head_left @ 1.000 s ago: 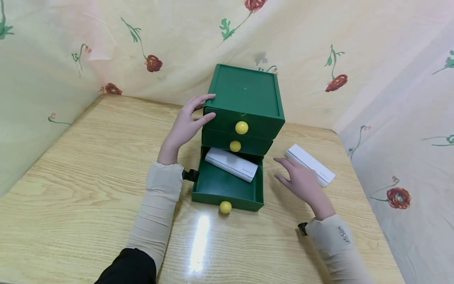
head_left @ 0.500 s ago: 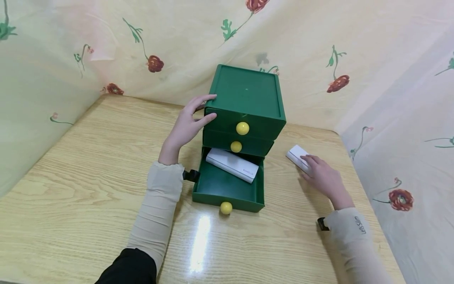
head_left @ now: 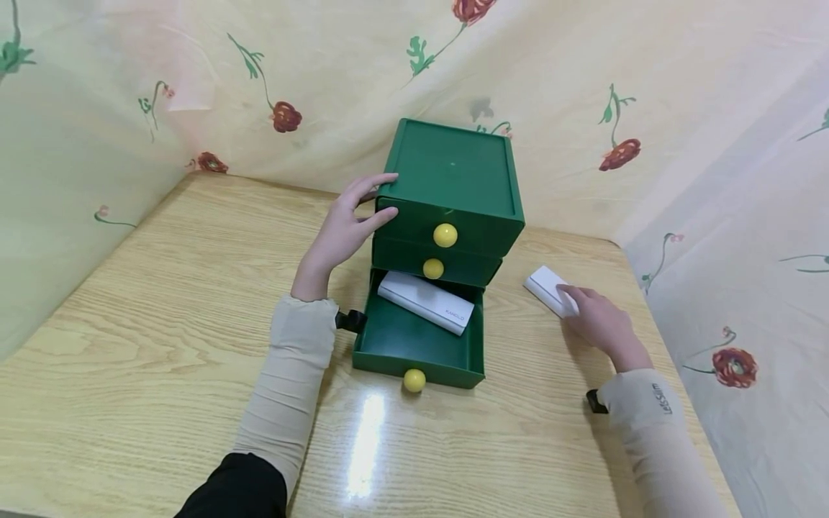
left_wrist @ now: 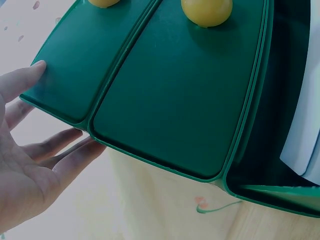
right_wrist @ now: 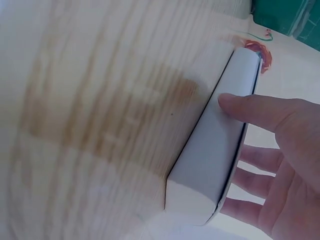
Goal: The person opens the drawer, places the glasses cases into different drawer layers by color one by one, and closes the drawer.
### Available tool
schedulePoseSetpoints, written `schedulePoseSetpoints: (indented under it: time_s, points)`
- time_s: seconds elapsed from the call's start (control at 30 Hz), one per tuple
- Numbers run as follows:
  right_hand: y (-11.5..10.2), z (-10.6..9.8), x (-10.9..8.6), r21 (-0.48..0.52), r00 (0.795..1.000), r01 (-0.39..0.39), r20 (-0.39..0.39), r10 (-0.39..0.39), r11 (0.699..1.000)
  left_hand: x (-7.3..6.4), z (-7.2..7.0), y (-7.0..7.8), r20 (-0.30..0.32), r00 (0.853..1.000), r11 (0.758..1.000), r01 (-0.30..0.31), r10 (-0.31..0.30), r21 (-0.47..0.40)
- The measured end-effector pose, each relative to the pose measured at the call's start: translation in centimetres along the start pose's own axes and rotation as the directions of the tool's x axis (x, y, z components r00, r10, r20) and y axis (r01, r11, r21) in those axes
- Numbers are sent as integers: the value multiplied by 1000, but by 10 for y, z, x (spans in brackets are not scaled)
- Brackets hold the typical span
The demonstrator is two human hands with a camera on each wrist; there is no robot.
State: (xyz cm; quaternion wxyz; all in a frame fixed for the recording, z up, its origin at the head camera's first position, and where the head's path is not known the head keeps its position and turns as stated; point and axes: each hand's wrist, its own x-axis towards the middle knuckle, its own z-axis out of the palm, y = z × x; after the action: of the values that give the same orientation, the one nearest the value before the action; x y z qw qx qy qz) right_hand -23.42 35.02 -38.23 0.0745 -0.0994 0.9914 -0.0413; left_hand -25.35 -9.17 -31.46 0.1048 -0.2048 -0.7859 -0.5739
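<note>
A green three-drawer desk organizer (head_left: pixel 453 169) with round yellow knobs stands near the back wall, its bottom drawer (head_left: pixel 414 351) pulled out. Against its upper left corner rests my left hand (head_left: pixel 338 234); the thumb (left_wrist: pixel 31 75) touches the top drawer's front and the straight fingers lie along the side and top. Inside the open drawer lies a white glasses case (head_left: pixel 424 301), tilted. To the right, my right hand (head_left: pixel 602 324) holds a second white glasses case (right_wrist: pixel 212 145), thumb on one long side and fingers on the other. That case is close over the table.
The wooden table (head_left: pixel 194 324) runs up to a cream cloth with red flowers (head_left: pixel 311 65) hanging behind and at both sides. The drawer's front knob (head_left: pixel 414 380) sticks out toward the person.
My right hand has moved right onto the second glasses case and taken hold of it. My left hand stays at the organizer's corner.
</note>
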Motion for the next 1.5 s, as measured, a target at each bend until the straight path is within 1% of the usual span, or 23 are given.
schedulePoseSetpoints:
  time_s: [0.2, 0.37, 0.5, 0.83, 1.03, 1.17, 1.33, 1.5]
  points:
    - [3, 0, 2, -13, 1000, 0, 19, 0, 1000, 0, 1, 0, 2, 1000, 1000, 2, -2, 5]
    - [3, 0, 2, -25, 1000, 13, 22, -12, 1000, -1, 1, 0, 3, 1000, 1000, 9, -9, 1]
    - [4, 0, 1, -54, 999, 31, 18, -30, 998, -1, 1, -1, 2, 1000, 1000, 10, -10, -4]
    - [2, -1, -7, -111, 998, 59, -1, -60, 992, -2, 2, 1, 4, 1000, 1000, 10, -10, -4]
    - [-6, -3, -14, -125, 996, 82, -14, -84, 989, -1, 2, 1, 6, 1000, 1000, 4, -4, 5]
    - [-13, -6, -21, -132, 993, 104, -34, -109, 986, -1, 2, 2, 6, 1000, 1000, -7, 7, 9]
    - [-22, -10, -32, -143, 985, 136, -86, -149, 980, -2, 2, 2, 5, 1000, 1000, -23, 23, 17]
    - [-33, -17, -43, -142, 976, 155, -129, -173, 978, -1, 2, 1, 8, 1000, 999, -22, 22, 34]
